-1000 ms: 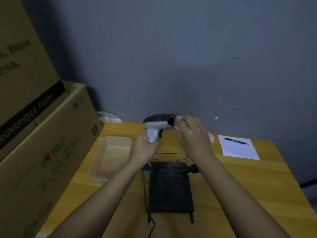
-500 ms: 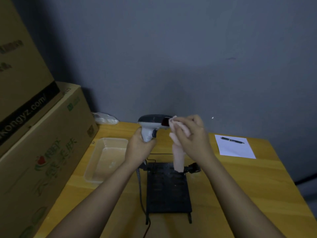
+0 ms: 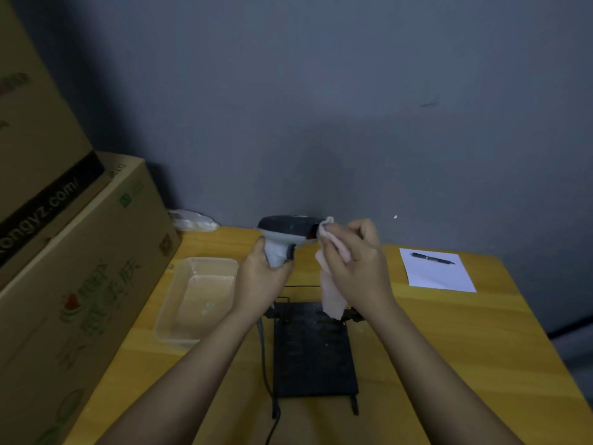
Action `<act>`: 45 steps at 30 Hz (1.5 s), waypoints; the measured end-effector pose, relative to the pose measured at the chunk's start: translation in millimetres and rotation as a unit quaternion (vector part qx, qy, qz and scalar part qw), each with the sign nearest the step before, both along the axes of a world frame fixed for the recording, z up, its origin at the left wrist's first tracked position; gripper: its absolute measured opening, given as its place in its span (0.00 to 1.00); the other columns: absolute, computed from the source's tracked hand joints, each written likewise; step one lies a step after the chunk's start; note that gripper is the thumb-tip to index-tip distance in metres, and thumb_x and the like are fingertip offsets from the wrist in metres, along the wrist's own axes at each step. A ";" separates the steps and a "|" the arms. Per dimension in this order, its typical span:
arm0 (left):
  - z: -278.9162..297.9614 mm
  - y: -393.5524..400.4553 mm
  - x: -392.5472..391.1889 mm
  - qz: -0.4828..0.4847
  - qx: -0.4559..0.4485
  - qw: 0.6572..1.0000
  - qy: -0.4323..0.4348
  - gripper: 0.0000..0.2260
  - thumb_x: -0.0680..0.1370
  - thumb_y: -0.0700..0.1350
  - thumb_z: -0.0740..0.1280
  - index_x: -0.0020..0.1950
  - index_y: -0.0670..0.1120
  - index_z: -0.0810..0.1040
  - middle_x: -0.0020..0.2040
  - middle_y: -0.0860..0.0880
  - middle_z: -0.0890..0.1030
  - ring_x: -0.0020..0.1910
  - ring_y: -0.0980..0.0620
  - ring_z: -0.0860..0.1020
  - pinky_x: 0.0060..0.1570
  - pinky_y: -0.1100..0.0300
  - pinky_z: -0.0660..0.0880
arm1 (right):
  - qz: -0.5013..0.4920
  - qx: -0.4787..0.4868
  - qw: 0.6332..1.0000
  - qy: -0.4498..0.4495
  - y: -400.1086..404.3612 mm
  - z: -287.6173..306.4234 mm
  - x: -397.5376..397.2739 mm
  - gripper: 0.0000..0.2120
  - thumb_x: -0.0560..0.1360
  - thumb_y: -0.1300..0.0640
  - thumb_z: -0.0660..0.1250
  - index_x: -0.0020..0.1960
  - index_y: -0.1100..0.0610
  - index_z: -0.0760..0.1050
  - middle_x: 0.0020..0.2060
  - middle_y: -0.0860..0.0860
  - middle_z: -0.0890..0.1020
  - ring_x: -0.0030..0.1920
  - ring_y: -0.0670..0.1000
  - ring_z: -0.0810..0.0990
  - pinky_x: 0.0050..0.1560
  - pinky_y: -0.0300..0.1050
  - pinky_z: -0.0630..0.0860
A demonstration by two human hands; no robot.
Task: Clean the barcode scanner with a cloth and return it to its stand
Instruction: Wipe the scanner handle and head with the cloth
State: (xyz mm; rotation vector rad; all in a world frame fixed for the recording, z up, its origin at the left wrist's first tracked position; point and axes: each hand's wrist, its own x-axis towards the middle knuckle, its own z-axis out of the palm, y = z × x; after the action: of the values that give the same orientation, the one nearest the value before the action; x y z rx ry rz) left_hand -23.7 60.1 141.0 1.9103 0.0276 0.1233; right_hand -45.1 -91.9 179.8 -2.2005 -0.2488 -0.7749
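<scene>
My left hand grips the pale handle of the barcode scanner, holding it upright above the table with its dark head pointing right. My right hand holds a pale pink cloth and presses its upper end against the scanner's front window; the rest of the cloth hangs down. Below both hands the black stand lies flat on the wooden table, with a black cable running along its left side.
A clear plastic tray sits left of the stand. Stacked cardboard boxes fill the left side. A white sheet with a black pen lies at the back right. A white plastic object rests by the wall.
The cloth was bunched in my right hand a second ago; it now hangs down unfolded while its top stays pressed on the scanner's front. The scanner stays in about the same place.
</scene>
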 end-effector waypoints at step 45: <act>5.5 11.2 -2.6 0.015 -0.003 1.000 -0.016 0.07 0.70 0.40 0.69 0.42 0.49 0.72 0.33 0.49 0.77 0.32 0.52 0.74 0.31 0.57 0.70 | -0.100 -0.404 0.909 -0.012 8.6 19.0 6.9 0.16 0.61 0.68 0.73 0.47 0.58 0.78 0.38 0.57 0.75 0.33 0.56 0.73 0.24 0.40 0.58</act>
State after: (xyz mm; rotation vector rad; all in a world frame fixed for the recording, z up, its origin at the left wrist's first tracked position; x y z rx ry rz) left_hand -26.4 71.3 146.5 1.9020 0.0348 0.1723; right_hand -38.2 -83.3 198.8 -3.0360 -0.4150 -0.9166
